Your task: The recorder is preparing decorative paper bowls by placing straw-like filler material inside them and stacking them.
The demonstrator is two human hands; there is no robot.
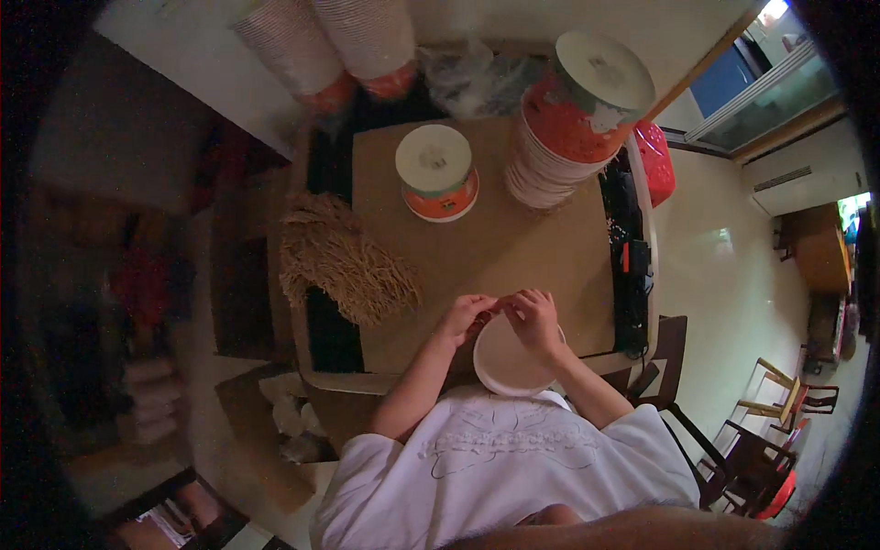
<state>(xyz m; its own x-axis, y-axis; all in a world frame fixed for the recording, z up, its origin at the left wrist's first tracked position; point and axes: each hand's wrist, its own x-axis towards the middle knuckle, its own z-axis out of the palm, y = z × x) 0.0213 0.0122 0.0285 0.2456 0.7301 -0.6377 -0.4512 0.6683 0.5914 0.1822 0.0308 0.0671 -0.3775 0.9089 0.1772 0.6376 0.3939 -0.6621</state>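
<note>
A white paper tub (511,359) sits close against my chest at the table's near edge, its round white face toward me. My left hand (466,321) is closed in a pinch at the tub's far left rim; what lies between its fingers is too small to make out. My right hand (535,323) reaches over the far rim with bent fingers closed on it, its fingertips close to the left ones. Left of my hands lies a heap of thin brown twisted cords (346,258). Beyond them, a short upside-down stack of orange and green paper tubs (442,203) stands on cardboard (477,261).
A tall leaning stack of tubs (559,147) stands at the far right. More nested tubs (362,41) rise at the back left, beside crumpled clear plastic (477,78). A black and red device (634,258) lies along the right edge. Chairs (770,394) stand further right.
</note>
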